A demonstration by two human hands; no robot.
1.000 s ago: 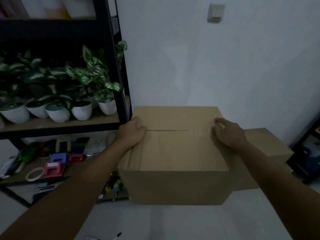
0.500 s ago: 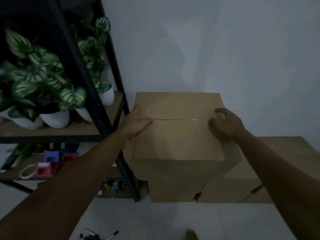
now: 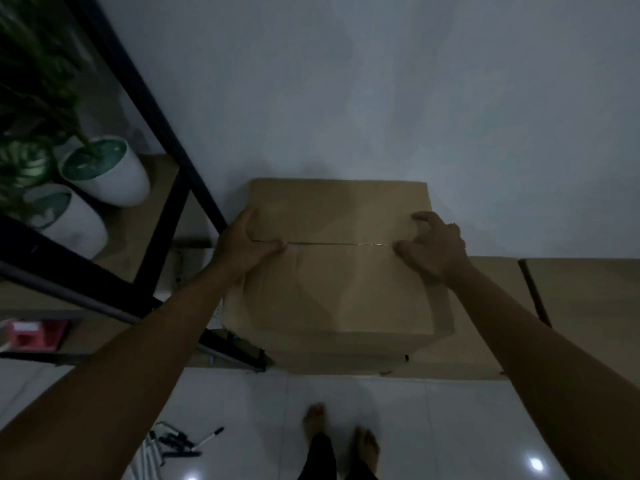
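A closed brown cardboard box with a taped seam across its top stands against the white wall, on top of a lower carton. My left hand grips the box at its top left edge, thumb lying on the seam. Over at the top right edge, my right hand holds on with curled fingers, its thumb also near the seam. Both forearms reach in from the bottom corners.
A black metal rack stands close on the left, with white plant pots on a shelf and a red item lower down. Another flat carton lies to the right. Pens lie on the tiled floor by my feet.
The box has travelled forward and down with both hands on it, from held in the air to sitting on the lower carton at the wall. My view has tilted downward.
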